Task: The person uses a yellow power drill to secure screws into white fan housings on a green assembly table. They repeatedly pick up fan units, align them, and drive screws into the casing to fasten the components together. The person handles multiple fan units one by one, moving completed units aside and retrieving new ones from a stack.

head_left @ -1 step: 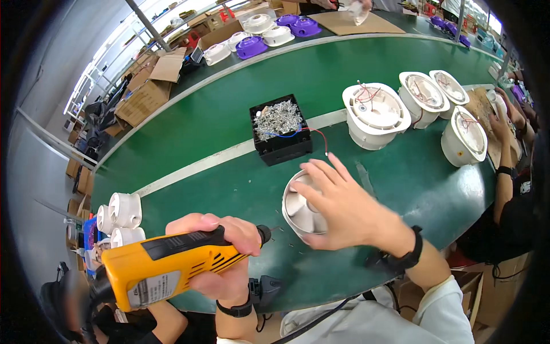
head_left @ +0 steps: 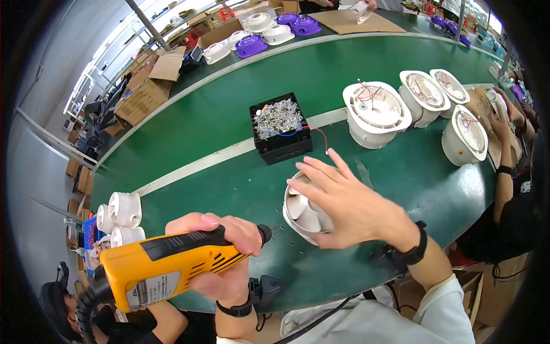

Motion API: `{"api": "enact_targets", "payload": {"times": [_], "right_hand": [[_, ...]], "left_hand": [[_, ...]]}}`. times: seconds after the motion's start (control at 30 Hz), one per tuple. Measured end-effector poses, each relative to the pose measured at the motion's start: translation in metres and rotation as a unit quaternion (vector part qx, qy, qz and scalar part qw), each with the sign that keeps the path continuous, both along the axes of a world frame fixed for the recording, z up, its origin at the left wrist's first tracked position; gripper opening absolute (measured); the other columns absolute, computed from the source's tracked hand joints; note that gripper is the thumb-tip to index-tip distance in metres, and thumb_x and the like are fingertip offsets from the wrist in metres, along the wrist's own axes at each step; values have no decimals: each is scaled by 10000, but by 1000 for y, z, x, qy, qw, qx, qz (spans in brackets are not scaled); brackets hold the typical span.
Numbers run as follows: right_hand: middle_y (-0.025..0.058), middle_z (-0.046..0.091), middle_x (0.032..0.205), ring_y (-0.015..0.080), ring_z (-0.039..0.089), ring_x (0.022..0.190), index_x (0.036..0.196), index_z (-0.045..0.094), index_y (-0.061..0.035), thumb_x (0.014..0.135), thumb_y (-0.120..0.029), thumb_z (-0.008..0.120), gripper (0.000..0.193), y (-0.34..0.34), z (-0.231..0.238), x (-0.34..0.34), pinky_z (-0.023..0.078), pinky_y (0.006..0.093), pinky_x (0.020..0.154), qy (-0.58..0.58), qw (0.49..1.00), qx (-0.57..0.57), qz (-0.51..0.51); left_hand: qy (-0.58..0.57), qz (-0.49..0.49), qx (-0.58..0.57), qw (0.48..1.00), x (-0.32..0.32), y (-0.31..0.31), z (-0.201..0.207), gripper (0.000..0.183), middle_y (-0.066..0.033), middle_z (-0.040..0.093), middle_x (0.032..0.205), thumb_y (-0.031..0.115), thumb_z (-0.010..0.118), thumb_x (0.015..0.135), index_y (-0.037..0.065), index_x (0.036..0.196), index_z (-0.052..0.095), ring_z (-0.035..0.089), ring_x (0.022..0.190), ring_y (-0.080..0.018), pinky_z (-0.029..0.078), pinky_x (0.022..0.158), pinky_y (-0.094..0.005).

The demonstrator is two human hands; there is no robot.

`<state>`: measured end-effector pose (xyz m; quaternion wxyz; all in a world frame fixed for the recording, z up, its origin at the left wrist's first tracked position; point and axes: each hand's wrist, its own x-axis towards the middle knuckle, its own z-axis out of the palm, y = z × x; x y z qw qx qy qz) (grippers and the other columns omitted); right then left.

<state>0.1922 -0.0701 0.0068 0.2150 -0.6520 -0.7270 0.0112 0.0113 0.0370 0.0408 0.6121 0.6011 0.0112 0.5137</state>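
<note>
Green worktop (head_left: 217, 120), cartons (head_left: 146, 92) beyond. Left hand (head_left: 220, 252) clenched round yellow driver (head_left: 166, 269), near left. Right hand (head_left: 349, 206) spread flat, grasping nothing, pressing white fan (head_left: 301, 212), near centre. Nothing shifted since the earlier view; screw box (head_left: 281, 129) just beyond.

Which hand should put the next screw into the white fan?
Probably the left hand: it already grips the yellow electric screwdriver, tip pointing at the white fan. The right hand lies flat on the fan, steadying it.
</note>
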Motion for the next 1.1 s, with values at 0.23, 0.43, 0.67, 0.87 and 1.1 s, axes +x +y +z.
{"api": "enact_targets", "payload": {"times": [0.23, 0.43, 0.67, 0.87, 1.1], "right_hand": [[326, 350, 1313, 470, 328, 1251, 1316, 394, -2, 587, -299, 736, 858, -10, -14, -16, 286, 530, 1031, 45, 992, 44, -112], [265, 379, 1301, 417, 372, 1216, 1303, 398, -20, 540, -262, 751, 876, -10, -10, 2, 340, 465, 994, 87, 995, 23, 34], [258, 380, 1301, 408, 368, 1221, 1279, 415, -21, 515, -252, 748, 865, -12, -12, 4, 347, 457, 980, 99, 994, 30, 42], [257, 381, 1299, 403, 364, 1226, 1253, 433, -27, 511, -255, 750, 839, -12, -14, 5, 348, 449, 977, 94, 994, 36, 45], [253, 383, 1293, 403, 365, 1223, 1220, 450, -31, 514, -263, 749, 801, -12, -14, 5, 344, 452, 983, 95, 993, 44, 45]], "left_hand": [[19, 8, -18, 1000, 8, -2, -3, 747, -104, 525, 615, 683, 540, 778, 13, 1058, 361, 496, 464, -203, 418, 448, -326], [59, -11, -26, 998, 6, -5, -3, 753, -112, 529, 610, 694, 527, 780, 13, 1051, 356, 502, 462, -202, 439, 452, -336], [42, -56, -20, 997, 6, -5, -5, 769, -124, 552, 647, 698, 505, 788, 2, 1071, 341, 527, 485, -211, 457, 457, -343], [27, -67, -31, 997, 5, -5, -4, 770, -130, 559, 667, 681, 508, 795, -8, 1091, 336, 544, 501, -214, 478, 471, -353], [39, -79, -44, 995, 8, -6, -3, 757, -117, 550, 655, 656, 560, 781, -7, 1076, 347, 539, 492, -205, 471, 461, -340]]}}
